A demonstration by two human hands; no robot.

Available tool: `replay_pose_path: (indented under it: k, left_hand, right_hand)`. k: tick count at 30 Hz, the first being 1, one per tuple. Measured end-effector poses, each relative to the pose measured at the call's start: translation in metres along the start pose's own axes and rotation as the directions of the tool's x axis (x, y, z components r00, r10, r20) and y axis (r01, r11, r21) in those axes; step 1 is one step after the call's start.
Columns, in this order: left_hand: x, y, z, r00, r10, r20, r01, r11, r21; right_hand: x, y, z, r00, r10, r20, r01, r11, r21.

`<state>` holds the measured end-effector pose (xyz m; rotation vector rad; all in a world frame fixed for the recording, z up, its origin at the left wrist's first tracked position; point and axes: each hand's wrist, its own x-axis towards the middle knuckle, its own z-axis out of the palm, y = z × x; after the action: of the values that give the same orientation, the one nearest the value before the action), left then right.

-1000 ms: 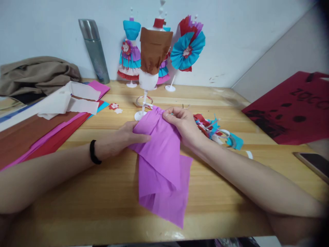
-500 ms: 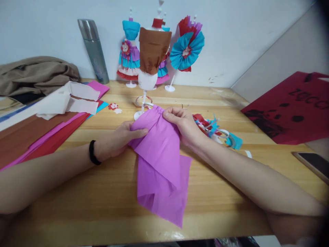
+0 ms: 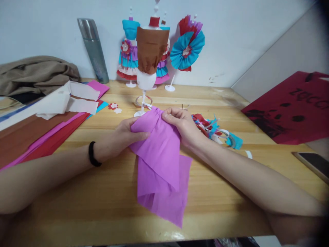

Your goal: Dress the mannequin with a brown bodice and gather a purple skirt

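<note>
A sheet of purple crepe paper (image 3: 161,154) hangs from both hands over the table, its top edge gathered in small pleats. My left hand (image 3: 131,133) grips its left side, thumb on top and the other fingers hidden behind the paper. At the pleated top right, my right hand (image 3: 180,123) pinches the paper between thumb and fingers. A white strip (image 3: 147,106) sticks out at the gathered corner. Just behind stands a small white mannequin (image 3: 146,80) on a stand, wrapped in a brown paper top (image 3: 152,46) with a red collar (image 3: 154,22).
Paper-dressed mannequins (image 3: 130,51) and a blue paper fan (image 3: 187,50) stand by the wall, near a leaning flask (image 3: 95,51). Coloured paper sheets (image 3: 51,137) lie left. Paper scraps (image 3: 205,125), a red bag (image 3: 288,109) and a phone (image 3: 313,163) are at right.
The mannequin in the brown top has shifted slightly left. Both hands keep their hold on the purple paper, which has moved only slightly at the top.
</note>
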<state>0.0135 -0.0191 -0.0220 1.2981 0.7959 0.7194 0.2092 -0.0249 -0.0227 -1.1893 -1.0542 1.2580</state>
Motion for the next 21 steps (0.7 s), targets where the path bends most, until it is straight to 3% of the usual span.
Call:
replay_pose_path:
  k: [6,9,11,13,14,16,18,19,21]
  left_hand:
    - [-0.002,-0.001,0.001,0.996,-0.086,-0.015,0.085,0.993,-0.085]
    - [0.000,0.001,-0.001,0.985,-0.167,0.041,0.167,0.986,0.003]
    - [0.002,0.004,-0.003,0.985,-0.165,0.052,0.158,0.980,0.118]
    - [0.004,0.007,-0.006,0.998,-0.007,-0.062,0.023,0.966,0.259]
    - [0.004,0.009,-0.008,0.982,0.120,-0.149,-0.066,0.944,0.323]
    - [0.004,0.014,-0.010,0.879,0.372,-0.299,-0.221,0.872,0.437]
    - [0.002,0.022,-0.011,0.796,0.510,-0.326,-0.298,0.799,0.522]
    - [0.002,0.026,-0.010,0.798,0.528,-0.291,-0.304,0.769,0.562]
    - [0.001,0.032,-0.008,0.887,0.416,-0.199,-0.259,0.807,0.531]
  right_hand:
    - [-0.004,0.001,0.001,0.999,-0.027,0.017,0.028,0.999,-0.022]
    - [-0.003,0.000,0.001,1.000,-0.026,0.010,0.026,0.999,-0.039]
    - [-0.002,0.000,0.001,1.000,-0.029,0.008,0.030,0.999,-0.043]
    - [-0.001,0.000,0.000,0.999,-0.045,0.014,0.045,0.997,-0.055]
    - [-0.001,0.001,0.000,0.998,-0.054,0.022,0.055,0.996,-0.071]
    - [-0.001,0.002,0.000,0.997,-0.069,0.046,0.074,0.990,-0.122]
    - [-0.002,0.002,0.000,0.994,-0.070,0.089,0.085,0.979,-0.186]
    - [-0.002,0.002,0.000,0.991,-0.069,0.114,0.092,0.973,-0.213]
    - [-0.004,0.000,0.001,0.983,-0.075,0.166,0.116,0.961,-0.251]
